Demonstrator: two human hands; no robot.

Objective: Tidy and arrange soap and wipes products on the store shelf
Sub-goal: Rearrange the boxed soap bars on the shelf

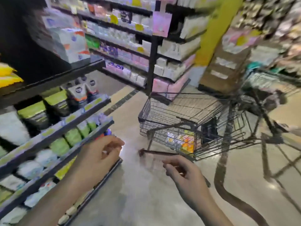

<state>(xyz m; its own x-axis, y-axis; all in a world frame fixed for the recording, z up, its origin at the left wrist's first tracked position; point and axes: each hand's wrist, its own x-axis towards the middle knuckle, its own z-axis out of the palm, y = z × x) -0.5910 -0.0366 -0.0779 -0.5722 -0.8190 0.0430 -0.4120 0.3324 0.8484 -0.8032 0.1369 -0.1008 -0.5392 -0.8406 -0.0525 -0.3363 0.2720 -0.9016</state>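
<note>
The view is blurred by motion. The store shelf (91, 110) runs along my left, stocked with green and white packs (73, 136) and white wipes packs (29, 168). My left hand (99, 154) hangs in front of the shelf edge with fingers loosely curled, holding nothing. My right hand (184, 173) is lower right over the floor, fingers loosely curled and empty, just short of the cart handle (156, 152). A wire shopping cart (187, 115) stands ahead with colourful packs (184, 141) low inside it.
A second cart (268, 98) with a dark bag stands at the right. More shelves (123, 51) of pink and white packs line the aisle behind. A yellow pillar (211, 33) rises at centre right. Bare floor (138, 193) lies between my hands.
</note>
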